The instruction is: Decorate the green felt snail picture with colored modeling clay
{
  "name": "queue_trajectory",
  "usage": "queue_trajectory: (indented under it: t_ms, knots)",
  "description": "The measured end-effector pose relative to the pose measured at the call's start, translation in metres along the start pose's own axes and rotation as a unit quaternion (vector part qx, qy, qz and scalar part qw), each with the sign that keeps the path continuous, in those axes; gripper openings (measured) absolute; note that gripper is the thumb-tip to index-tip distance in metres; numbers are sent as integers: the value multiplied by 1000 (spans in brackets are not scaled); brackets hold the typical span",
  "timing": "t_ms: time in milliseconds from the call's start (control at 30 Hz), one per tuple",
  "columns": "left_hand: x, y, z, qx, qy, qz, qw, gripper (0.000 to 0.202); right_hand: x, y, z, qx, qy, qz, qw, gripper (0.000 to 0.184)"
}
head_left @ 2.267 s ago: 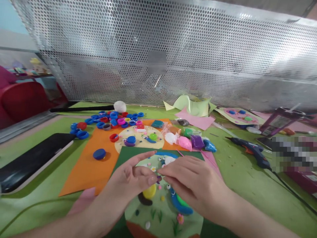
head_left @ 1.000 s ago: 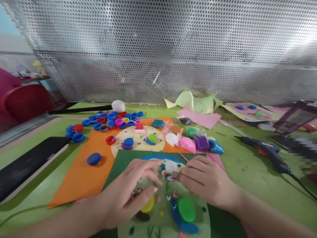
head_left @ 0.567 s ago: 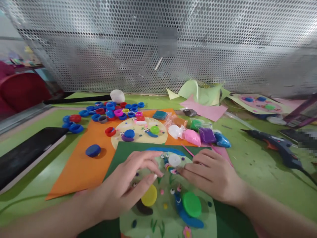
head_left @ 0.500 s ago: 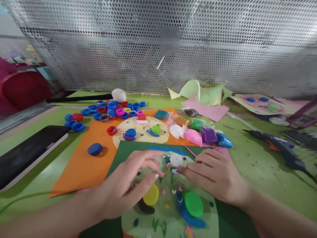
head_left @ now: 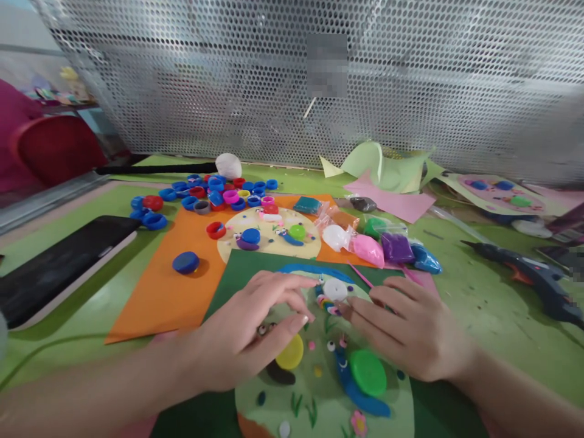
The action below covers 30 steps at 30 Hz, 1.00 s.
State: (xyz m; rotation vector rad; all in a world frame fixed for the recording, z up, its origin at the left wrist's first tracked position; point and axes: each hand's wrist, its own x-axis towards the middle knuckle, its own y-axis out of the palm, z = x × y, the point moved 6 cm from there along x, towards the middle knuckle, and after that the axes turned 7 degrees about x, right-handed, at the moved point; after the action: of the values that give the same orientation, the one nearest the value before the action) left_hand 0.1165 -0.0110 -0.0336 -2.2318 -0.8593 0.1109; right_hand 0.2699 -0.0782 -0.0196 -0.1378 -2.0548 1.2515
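Note:
A dark green sheet (head_left: 246, 263) with a pale green round panel (head_left: 269, 413) lies before me. On it is a small snail with a rainbow-striped body (head_left: 326, 302) and a white cap shell (head_left: 335, 290). My left hand (head_left: 264, 322) hovers with fingers apart, its index fingertip at the snail's eyes. My right hand (head_left: 406, 325) has its fingertips at the snail's tail, and a thin pink stick (head_left: 361, 275) juts from its curled fingers. Nearer me are a blue snail (head_left: 351, 386) with a green cap (head_left: 368, 372) and a brown snail (head_left: 280, 373) with a yellow cap (head_left: 291, 351), partly behind my left hand.
An orange sheet (head_left: 150, 304) with more snails lies behind. Bottle caps (head_left: 214, 198) are heaped at the back left, near a phone (head_left: 68, 261). Bagged clay (head_left: 367, 249) sits behind my right hand. A glue gun (head_left: 524, 274) lies right; a perforated metal panel (head_left: 228, 91) stands behind.
The view has swung slightly, so everything sits farther right. My left index fingertip now covers part of the small snail's eyes. My right hand stays at its tail.

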Motion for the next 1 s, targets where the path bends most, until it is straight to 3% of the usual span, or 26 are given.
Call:
queue_trajectory:
  t_ms: [300, 533, 700, 1000]
  knots:
    - [2, -2, -7, 41, 36, 20, 998, 37, 5, -3, -2, 1, 9, -7, 1000, 16]
    - [-1, 10, -20, 144, 221, 78, 962, 78, 7, -4, -5, 25, 30, -30, 999, 12]
    - [-2, 15, -16, 223, 235, 85, 942, 92, 7, -4, -7, 27, 41, -44, 998, 12]
    - [1, 15, -16, 261, 214, 72, 939, 85, 6, -1, -3, 0, 17, -40, 999, 14]
